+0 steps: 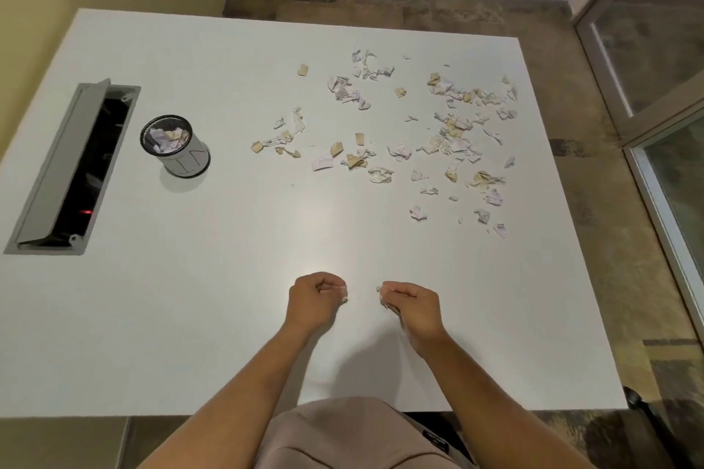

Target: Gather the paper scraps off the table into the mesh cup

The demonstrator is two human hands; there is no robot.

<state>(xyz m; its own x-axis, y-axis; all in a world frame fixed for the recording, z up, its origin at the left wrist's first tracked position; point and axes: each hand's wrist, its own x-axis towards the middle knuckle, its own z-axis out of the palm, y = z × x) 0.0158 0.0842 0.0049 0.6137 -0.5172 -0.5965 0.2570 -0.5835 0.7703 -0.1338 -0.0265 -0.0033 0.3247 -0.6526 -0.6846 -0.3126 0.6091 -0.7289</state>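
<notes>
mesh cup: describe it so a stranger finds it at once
Start at the open grey cable hatch sunk into the white table's left side. Just right of it stands the mesh cup, a small dark-rimmed cylinder already holding paper scraps. It is the only upright container; everything else is loose paper lying flat.

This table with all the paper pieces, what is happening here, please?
A person is clearing torn white and tan paper scraps from the white table. The left hand and the right hand each pinch a small scrap near the front edge. The round black mesh cup on the left already holds some scraps, but many are spread over the far right side.
</notes>
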